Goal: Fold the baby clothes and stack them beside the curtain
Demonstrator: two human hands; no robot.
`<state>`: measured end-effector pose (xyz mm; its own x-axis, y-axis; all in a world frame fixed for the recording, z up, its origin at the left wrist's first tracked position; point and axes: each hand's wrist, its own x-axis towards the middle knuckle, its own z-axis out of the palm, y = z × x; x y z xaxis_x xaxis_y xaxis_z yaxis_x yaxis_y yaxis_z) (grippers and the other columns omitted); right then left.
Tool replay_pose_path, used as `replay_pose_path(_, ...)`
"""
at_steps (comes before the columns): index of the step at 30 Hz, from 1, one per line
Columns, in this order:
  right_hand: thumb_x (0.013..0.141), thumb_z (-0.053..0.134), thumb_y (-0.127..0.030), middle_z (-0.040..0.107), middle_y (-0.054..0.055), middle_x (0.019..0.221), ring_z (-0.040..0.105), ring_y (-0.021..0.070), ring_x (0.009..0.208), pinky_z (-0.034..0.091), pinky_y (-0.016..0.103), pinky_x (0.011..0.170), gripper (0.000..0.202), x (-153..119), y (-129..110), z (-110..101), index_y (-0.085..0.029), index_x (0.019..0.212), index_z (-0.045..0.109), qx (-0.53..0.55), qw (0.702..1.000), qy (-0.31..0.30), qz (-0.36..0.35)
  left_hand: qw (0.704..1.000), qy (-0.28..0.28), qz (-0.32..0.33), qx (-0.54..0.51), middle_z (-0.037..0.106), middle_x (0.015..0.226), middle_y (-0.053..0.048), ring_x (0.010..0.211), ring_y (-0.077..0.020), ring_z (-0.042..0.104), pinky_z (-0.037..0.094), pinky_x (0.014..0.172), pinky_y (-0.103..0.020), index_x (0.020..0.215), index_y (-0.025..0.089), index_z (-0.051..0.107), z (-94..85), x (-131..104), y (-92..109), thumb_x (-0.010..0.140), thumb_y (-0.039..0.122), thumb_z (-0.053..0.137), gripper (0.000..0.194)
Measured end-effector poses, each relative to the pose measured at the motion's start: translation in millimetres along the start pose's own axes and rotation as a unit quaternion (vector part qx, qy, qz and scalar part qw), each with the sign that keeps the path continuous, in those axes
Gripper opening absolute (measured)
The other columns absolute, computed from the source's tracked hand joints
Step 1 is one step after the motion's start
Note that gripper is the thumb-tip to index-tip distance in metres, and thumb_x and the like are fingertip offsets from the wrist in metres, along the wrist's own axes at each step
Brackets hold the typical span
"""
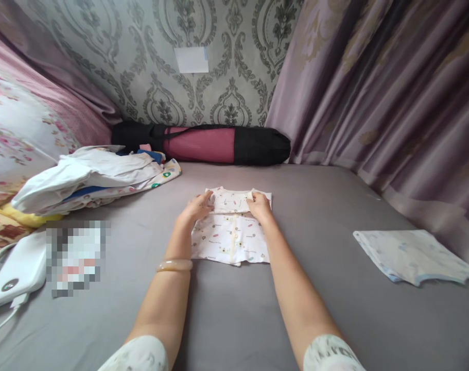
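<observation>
A small white printed baby shirt lies on the grey bed sheet in front of me, with a pale yellow strip down its middle. One part of it is folded over as a band across the far end. My left hand is closed on the left end of that band, its fingertips partly hidden by the cloth. At the band's right end, my right hand pinches the fabric between thumb and fingers.
Piled clothes lie at the left, near a white power bank with a cable and a blurred-out object. Folded cloth lies at the right. A long black and red bag rests against the wall.
</observation>
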<state>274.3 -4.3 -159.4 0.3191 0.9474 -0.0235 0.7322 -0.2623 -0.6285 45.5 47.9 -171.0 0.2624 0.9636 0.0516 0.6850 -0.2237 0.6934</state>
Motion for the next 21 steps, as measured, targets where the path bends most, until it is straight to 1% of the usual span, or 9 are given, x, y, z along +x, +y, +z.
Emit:
replay_pose_path(3,0.087,0.049,-0.028,0.068,0.011,0.109,0.062,0.0258,0.104,0.047,0.033,0.086,0.027,-6.3,-2.9,-5.3,-0.02,0.109,0.065,-0.064,0.998,-0.005,0.011,0.999,-0.03,-0.003,0.03,0.063,0.127,-0.011,0.122,-0.0324,0.053,0.038,0.103,-0.043,0.121,0.024,0.061,0.5,-0.3,-0.1,0.067,0.025,0.065,0.053)
replay_pose_path(5,0.089,0.049,-0.028,0.067,0.013,0.113,0.061,0.0276,0.107,0.046,0.035,0.086,0.029,-10.4,-5.4,-7.5,-0.02,0.112,0.063,-0.095,0.995,-0.009,0.016,0.999,-0.037,0.0,0.034,0.061,0.131,-0.012,0.125,-0.0329,0.051,0.036,0.105,-0.045,0.123,0.024,0.059,0.3,-0.5,-0.1,0.068,0.025,0.064,0.055)
replay_pose_path(9,0.091,0.048,-0.024,0.063,0.016,0.117,0.059,0.0293,0.109,0.045,0.037,0.088,0.029,-18.5,-11.4,-11.3,-0.017,0.116,0.061,-0.132,0.991,-0.019,0.023,0.999,-0.035,0.009,0.032,0.061,0.13,-0.012,0.124,-0.0318,0.052,0.038,0.103,-0.043,0.122,0.023,0.06,-1.4,-1.0,0.2,0.067,0.024,0.064,0.054)
replay_pose_path(11,0.091,0.047,-0.021,0.06,0.018,0.121,0.057,0.0298,0.113,0.044,0.037,0.09,0.032,-22.6,-15.2,-12.4,-0.014,0.12,0.058,-0.146,0.989,-0.005,0.022,0.999,-0.026,0.009,0.039,0.063,0.126,-0.012,0.12,-0.0307,0.055,0.042,0.1,-0.041,0.121,0.023,0.06,-2.9,-1.3,3.2,0.069,0.025,0.063,0.053)
replay_pose_path(13,0.092,0.041,-0.015,0.056,0.02,0.126,0.053,0.0298,0.118,0.042,0.038,0.093,0.035,-26.0,-19.6,-11.7,-0.011,0.124,0.055,-0.159,0.987,0.027,0.012,0.999,-0.012,0.015,0.049,0.064,0.123,-0.012,0.116,-0.0294,0.057,0.043,0.098,-0.04,0.123,0.022,0.059,-3.4,-1.5,10.0,0.074,0.026,0.06,0.05)
replay_pose_path(15,0.092,0.035,-0.01,0.053,0.021,0.13,0.048,0.0289,0.124,0.038,0.039,0.099,0.04,-28.2,-24.2,-8.0,-0.01,0.129,0.051,-0.167,0.985,0.047,-0.021,0.998,0.004,0.032,0.062,0.063,0.126,-0.013,0.117,-0.0292,0.057,0.042,0.1,-0.042,0.126,0.021,0.057,-1.4,-1.4,20.7,0.08,0.025,0.055,0.046)
replay_pose_path(16,0.093,0.033,-0.01,0.051,0.021,0.134,0.044,0.0284,0.128,0.035,0.039,0.103,0.043,-28.8,-26.3,-5.0,-0.009,0.133,0.049,-0.17,0.983,0.046,-0.05,0.997,0.01,0.046,0.067,0.061,0.129,-0.013,0.119,-0.0291,0.055,0.04,0.102,-0.043,0.128,0.02,0.057,0.9,-1.3,26.8,0.083,0.025,0.052,0.045)
replay_pose_path(19,0.096,0.033,-0.019,0.036,0.017,0.152,0.024,0.0272,0.143,0.019,0.042,0.114,0.05,-30.8,-30.8,6.7,-0.007,0.144,0.037,-0.176,0.975,0.003,-0.135,0.991,0.008,0.098,0.086,0.057,0.136,-0.013,0.127,-0.0279,0.05,0.035,0.107,-0.044,0.13,0.021,0.055,13.6,-1.2,43.5,0.088,0.022,0.046,0.043)
replay_pose_path(21,0.097,0.03,-0.023,0.025,0.014,0.158,0.013,0.0256,0.147,0.008,0.044,0.117,0.053,-33.2,-32.0,14.3,-0.007,0.149,0.03,-0.181,0.97,-0.035,-0.156,0.986,-0.016,0.127,0.108,0.055,0.138,-0.013,0.132,-0.0268,0.045,0.033,0.109,-0.045,0.131,0.02,0.053,24.2,-2.1,49.6,0.088,0.019,0.045,0.044)
